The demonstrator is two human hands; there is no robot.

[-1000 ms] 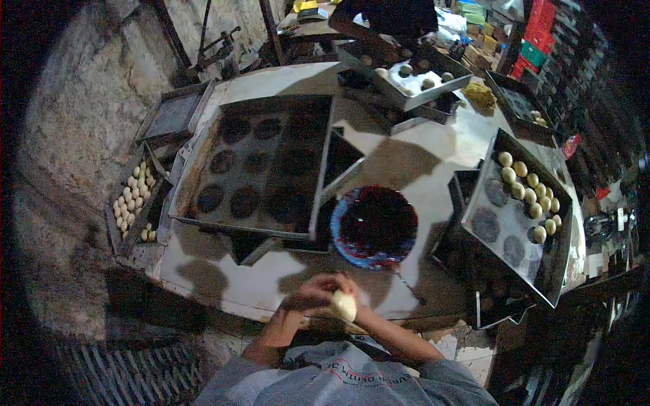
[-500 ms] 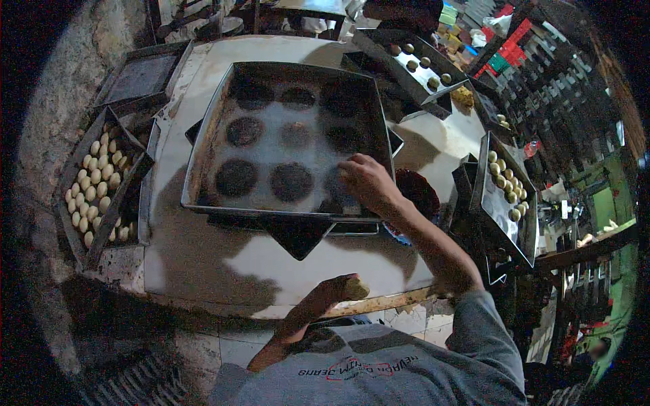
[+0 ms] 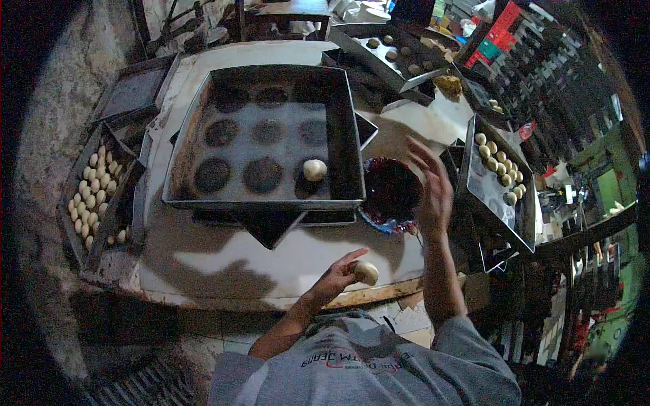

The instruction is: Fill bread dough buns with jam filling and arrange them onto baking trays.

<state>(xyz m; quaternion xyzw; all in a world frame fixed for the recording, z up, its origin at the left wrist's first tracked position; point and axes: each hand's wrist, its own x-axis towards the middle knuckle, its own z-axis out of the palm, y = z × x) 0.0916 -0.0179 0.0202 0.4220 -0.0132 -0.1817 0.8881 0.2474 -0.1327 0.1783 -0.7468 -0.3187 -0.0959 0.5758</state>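
Observation:
A round, pale dough ball [image 3: 366, 273] rests in the fingers of my left hand [image 3: 336, 279], above the near edge of the table. My right hand [image 3: 435, 193] is raised with its fingers apart, beside a dark red bowl with a bluish rim [image 3: 393, 193]. Nothing shows in that hand. Left of the bowl stands a large square metal baking tray [image 3: 261, 205] with several dark round marks on its bottom. One dough ball [image 3: 314, 170] sits in its near right corner, on or beside a dark mark.
A deep tray full of dough balls [image 3: 70, 220] stands at the left, with a dark flat tray [image 3: 133, 91] behind it. More trays with dough balls stand at the right [image 3: 486, 196] and far right back [image 3: 389, 65]. The pale tabletop [image 3: 325, 237] shows along the front.
My right hand has drawn back from the tray to the right, over by the bowl. A dough ball now lies where it was. My left hand still holds its ball. The view has shifted slightly.

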